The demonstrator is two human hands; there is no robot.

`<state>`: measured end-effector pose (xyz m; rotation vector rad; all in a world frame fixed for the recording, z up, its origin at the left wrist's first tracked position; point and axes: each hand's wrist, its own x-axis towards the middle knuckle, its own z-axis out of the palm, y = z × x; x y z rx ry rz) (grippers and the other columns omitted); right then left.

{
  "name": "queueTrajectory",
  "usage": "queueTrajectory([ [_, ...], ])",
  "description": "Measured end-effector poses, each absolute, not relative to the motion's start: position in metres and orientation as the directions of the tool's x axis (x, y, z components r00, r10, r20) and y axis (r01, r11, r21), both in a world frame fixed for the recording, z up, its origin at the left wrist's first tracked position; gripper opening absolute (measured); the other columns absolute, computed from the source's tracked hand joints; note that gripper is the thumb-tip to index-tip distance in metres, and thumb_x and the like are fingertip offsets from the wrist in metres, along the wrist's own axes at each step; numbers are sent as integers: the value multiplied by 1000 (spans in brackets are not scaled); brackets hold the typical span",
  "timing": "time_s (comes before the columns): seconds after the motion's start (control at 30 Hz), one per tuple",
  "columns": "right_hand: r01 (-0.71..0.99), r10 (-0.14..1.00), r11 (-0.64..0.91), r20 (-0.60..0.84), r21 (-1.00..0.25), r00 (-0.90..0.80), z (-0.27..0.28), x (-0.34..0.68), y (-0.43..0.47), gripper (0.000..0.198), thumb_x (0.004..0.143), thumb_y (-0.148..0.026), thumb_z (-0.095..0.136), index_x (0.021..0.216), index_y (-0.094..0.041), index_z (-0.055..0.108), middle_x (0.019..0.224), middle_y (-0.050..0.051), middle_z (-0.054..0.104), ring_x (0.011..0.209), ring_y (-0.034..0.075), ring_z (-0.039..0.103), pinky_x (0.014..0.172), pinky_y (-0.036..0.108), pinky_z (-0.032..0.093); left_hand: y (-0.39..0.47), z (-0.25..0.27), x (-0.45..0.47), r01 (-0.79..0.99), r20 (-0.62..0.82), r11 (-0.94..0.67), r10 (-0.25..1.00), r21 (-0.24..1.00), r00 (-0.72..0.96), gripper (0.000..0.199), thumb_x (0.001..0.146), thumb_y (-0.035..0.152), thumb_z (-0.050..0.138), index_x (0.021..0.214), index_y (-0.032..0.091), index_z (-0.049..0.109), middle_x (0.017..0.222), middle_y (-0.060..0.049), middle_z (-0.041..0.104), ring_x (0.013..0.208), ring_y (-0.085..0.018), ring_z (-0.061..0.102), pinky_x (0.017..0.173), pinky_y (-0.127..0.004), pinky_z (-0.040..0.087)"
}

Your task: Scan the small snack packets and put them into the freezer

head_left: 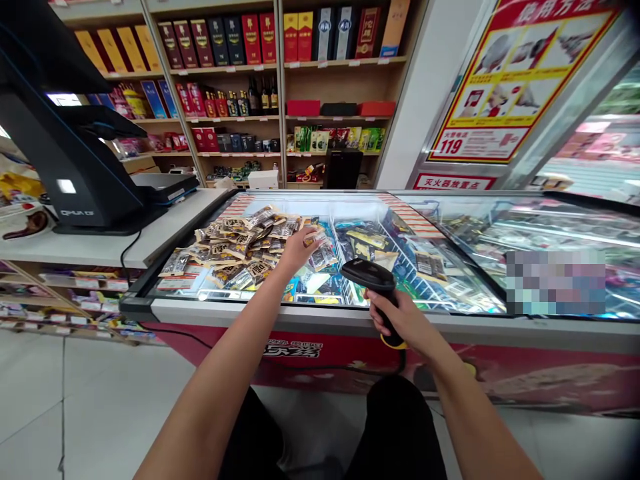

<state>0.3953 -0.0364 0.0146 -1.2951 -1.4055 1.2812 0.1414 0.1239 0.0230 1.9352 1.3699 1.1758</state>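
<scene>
While the right hand [393,312] is wrapped round a black scanner [369,272] at the freezer's [325,313] front edge, the left hand [298,249] is pinched on a packet [324,257] over the freezer's glass. Heap [235,243] spreads toward freezer's left edge; bare glass toward back edge. Packets shiny, brown-and-gold, dark lettering.

Bright indoor light, glare streaking the freezer glass [545,230], stretched edges

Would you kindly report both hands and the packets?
Right hand gripping scanner. Left hand at packet, grip unclear. Snack packets piled on glass. Cable hanging below, clear of packets.
</scene>
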Motion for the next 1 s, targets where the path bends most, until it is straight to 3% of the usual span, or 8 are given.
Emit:
queueTrajectory([
  [0.47, 16, 971, -143, -144, -990, -191, 24, 394, -28, 65, 77, -76, 86, 93, -19, 58, 59, -6, 52, 42, 7, 42, 44, 23, 30, 129, 26, 136, 539, 400, -405, 907, 738, 132, 36, 103, 28, 72, 138, 20, 72, 141, -14, 75, 109, -27, 78, 101, -38, 62],
  [0.6, -36, 964, -180, -169, -983, -207, 26, 399, -25, 60, 79, -70, 89, 94, -19, 60, 60, -6, 52, 43, 6, 41, 43, 21, 33, 128, 25, 136, 524, 389, -406, 909, 748, 149, 39, 104, 31, 70, 141, 20, 70, 142, -15, 74, 111, -28, 78, 97, -38, 64],
  [0.67, -126, 954, -208, -173, -970, -244, 32, 406, -14, 55, 81, -64, 90, 97, -20, 61, 60, -6, 52, 43, 6, 40, 43, 20, 34, 127, 25, 136, 516, 387, -404, 910, 755, 146, 39, 104, 32, 70, 141, 20, 70, 142, -15, 73, 110, -29, 78, 92, -38, 65],
  [0.77, -390, 945, -231, -110, -892, -308, 43, 424, 15, 50, 79, -54, 93, 101, -20, 63, 58, -9, 48, 41, 4, 34, 40, 17, 33, 127, 21, 134, 493, 410, -418, 903, 763, 131, 36, 103, 32, 72, 137, 20, 71, 140, -16, 74, 104, -28, 78, 84, -35, 65],
  [0.87, -644, 967, -194, -33, -740, -252, 47, 445, 46, 43, 79, -40, 91, 100, -19, 61, 58, -11, 45, 40, 2, 32, 40, 13, 38, 128, 15, 133, 472, 410, -412, 905, 779, 114, 31, 102, 32, 72, 131, 21, 70, 123, -13, 79, 80, -22, 77, 71, -32, 62],
  [1.0, -785, 964, -204, 18, -585, -264, 35, 466, 59, 33, 84, -33, 84, 102, -20, 59, 58, -12, 45, 40, 3, 38, 43, 13, 43, 126, 8, 139, 352, 377, -374, 924, 858, 63, 24, 103, 35, 70, 122, 22, 61, 118, -9, 75, 56, -12, 69, 55, -27, 55],
])
